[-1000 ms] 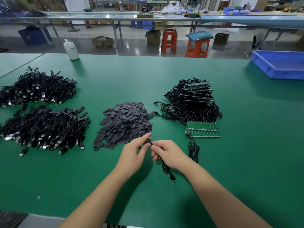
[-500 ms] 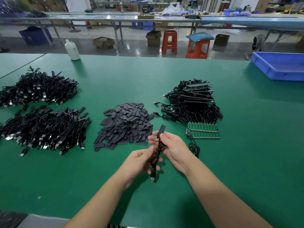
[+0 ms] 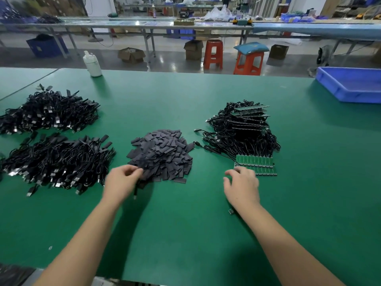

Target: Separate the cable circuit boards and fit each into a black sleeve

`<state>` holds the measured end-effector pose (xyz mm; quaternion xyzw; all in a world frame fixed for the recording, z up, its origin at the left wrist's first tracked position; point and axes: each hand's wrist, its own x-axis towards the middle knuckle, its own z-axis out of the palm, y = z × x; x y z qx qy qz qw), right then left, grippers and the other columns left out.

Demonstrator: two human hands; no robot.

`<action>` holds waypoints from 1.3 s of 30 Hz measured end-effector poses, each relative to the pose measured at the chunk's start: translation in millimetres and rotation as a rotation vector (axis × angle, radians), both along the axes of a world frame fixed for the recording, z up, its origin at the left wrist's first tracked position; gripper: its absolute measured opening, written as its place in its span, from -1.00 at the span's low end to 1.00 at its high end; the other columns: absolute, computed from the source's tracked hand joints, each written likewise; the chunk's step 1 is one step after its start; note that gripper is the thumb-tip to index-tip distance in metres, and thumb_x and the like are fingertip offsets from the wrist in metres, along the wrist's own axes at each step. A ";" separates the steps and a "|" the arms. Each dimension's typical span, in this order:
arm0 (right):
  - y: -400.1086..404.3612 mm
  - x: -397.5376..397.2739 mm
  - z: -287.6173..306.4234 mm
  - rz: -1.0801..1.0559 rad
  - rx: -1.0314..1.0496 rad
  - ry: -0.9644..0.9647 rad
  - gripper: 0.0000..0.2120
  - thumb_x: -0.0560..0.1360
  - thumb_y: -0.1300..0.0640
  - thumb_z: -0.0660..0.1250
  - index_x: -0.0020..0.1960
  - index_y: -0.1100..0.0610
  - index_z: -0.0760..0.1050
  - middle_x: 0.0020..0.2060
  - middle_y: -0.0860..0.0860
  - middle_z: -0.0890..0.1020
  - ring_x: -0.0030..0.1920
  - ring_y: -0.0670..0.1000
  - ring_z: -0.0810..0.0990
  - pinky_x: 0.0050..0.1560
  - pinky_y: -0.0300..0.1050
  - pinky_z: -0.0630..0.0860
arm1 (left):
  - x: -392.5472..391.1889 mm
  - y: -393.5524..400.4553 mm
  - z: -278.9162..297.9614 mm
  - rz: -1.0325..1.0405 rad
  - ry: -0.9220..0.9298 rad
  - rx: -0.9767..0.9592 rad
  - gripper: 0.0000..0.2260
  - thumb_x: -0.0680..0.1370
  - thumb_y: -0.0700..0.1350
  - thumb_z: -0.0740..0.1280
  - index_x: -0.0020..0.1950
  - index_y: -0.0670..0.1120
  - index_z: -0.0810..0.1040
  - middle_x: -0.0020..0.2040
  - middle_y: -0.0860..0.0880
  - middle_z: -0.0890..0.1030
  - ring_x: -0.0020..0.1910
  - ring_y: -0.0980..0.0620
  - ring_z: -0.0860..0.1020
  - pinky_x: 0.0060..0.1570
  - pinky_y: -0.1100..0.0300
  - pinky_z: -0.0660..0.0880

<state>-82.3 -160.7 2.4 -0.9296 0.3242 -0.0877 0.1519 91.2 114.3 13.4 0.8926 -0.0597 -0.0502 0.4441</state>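
Left hand (image 3: 121, 182) grips a sleeved cable (image 3: 136, 189) at the near left edge of the black sleeve pile (image 3: 162, 154), plug end hanging below the palm. Right hand (image 3: 241, 185), fingers spread and loose, rests beside the green circuit board panel (image 3: 255, 165) on the bench (image 3: 185, 223), holding nothing visible

Green board strip (image 3: 255, 165) lies flat beside black sleeve pile (image 3: 162, 154).
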 end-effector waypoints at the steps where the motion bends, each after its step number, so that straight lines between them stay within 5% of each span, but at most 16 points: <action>1: -7.2 -3.1 -3.6 -0.040 -0.027 0.043 -0.66 0.60 -0.05 0.23 0.35 -0.04 0.49 0.42 0.05 0.40 0.42 0.11 0.27 0.40 0.08 0.25 | 15.9 11.3 -2.1 0.045 -0.055 0.125 -0.87 0.51 -0.01 0.43 -0.06 -0.04 0.71 -0.20 0.04 0.70 -0.22 0.06 0.63 -0.13 0.18 0.57; 4: -25.6 -11.0 -11.1 -0.098 0.060 0.170 -0.55 0.60 -0.12 0.21 0.48 -0.09 0.34 0.52 0.15 0.25 0.50 0.19 0.16 0.45 0.16 0.19 | 55.0 39.4 -12.0 0.135 -0.135 0.446 -0.82 0.54 0.02 0.38 -0.03 -0.07 0.68 -0.27 -0.06 0.63 -0.26 -0.07 0.56 -0.20 0.13 0.48; 7: -34.3 -12.9 -15.3 -0.115 0.220 0.144 -0.56 0.61 -0.10 0.22 0.46 -0.07 0.36 0.46 0.12 0.36 0.45 0.18 0.28 0.42 0.16 0.31 | 77.7 54.0 -22.9 0.162 -0.127 0.631 -0.80 0.55 0.00 0.39 -0.07 -0.13 0.64 -0.37 -0.07 0.51 -0.36 -0.09 0.46 -0.29 0.13 0.40; 10: -34.2 -14.3 -15.3 -0.108 0.282 0.042 -0.71 0.59 -0.01 0.27 0.29 -0.01 0.53 0.24 0.01 0.58 0.22 0.08 0.51 0.20 0.04 0.51 | 85.0 54.1 -31.0 0.157 -0.147 0.730 -0.79 0.54 -0.01 0.42 -0.16 -0.14 0.56 -0.40 -0.05 0.44 -0.40 -0.07 0.41 -0.32 0.12 0.36; 14: -32.3 -15.9 -11.0 -0.167 0.315 -0.067 -0.92 0.56 0.12 0.34 0.03 0.03 0.57 -0.05 -0.08 0.62 -0.09 -0.02 0.57 -0.09 -0.07 0.54 | 85.1 47.5 -34.9 0.124 -0.208 0.783 -0.79 0.56 -0.03 0.40 -0.13 -0.15 0.53 -0.29 -0.07 0.49 -0.30 -0.13 0.47 -0.32 0.08 0.37; 21: -31.2 -12.0 -6.6 -0.170 0.733 -0.196 -0.63 0.54 0.23 0.29 0.32 0.03 0.42 -0.20 -0.02 0.51 -0.20 -0.04 0.51 -0.13 -0.14 0.47 | 99.1 49.8 -35.6 0.137 -0.186 0.777 -0.79 0.57 -0.04 0.38 -0.05 -0.20 0.56 -0.10 -0.18 0.52 -0.21 -0.21 0.51 -0.22 0.02 0.46; 26: -27.8 -10.1 -1.6 -0.210 0.890 -0.262 -0.55 0.58 0.15 0.27 0.46 0.11 0.38 0.29 -0.01 0.54 0.14 -0.08 0.47 0.24 -0.08 0.35 | 112.3 58.2 -37.3 0.190 -0.143 0.754 -0.79 0.56 -0.03 0.39 -0.07 -0.18 0.56 -0.14 -0.18 0.53 -0.22 -0.22 0.52 -0.17 -0.05 0.57; 30: -25.3 -14.6 2.5 -0.157 0.859 -0.296 -0.65 0.64 -0.06 0.21 0.37 0.02 0.47 -0.02 -0.25 0.55 -0.06 -0.25 0.47 0.08 -0.16 0.36 | 119.0 64.1 -36.0 0.232 -0.105 0.771 -0.78 0.56 0.00 0.40 -0.11 -0.15 0.57 -0.18 -0.17 0.53 -0.24 -0.22 0.52 -0.21 -0.02 0.57; 34: -23.0 -18.9 7.8 -0.067 0.816 -0.327 -0.82 0.64 -0.02 0.21 0.13 -0.05 0.57 -0.28 -0.21 0.57 -0.20 -0.13 0.53 -0.16 -0.22 0.40 | 112.4 54.6 -28.2 0.252 -0.184 0.823 -0.69 0.56 0.09 0.36 -0.12 -0.16 0.62 -0.18 -0.18 0.53 -0.17 -0.23 0.52 -0.27 0.02 0.53; 39: -12.4 -15.3 23.5 0.025 0.726 -0.348 -0.87 0.60 0.05 0.30 -0.07 -0.06 0.60 -0.22 0.04 0.67 -0.21 0.10 0.58 -0.03 0.02 0.57 | 57.2 -14.7 3.1 0.022 -0.375 0.433 -0.71 0.61 0.05 0.26 -0.20 -0.09 0.57 -0.28 -0.07 0.62 -0.40 -0.02 0.52 -0.34 0.16 0.49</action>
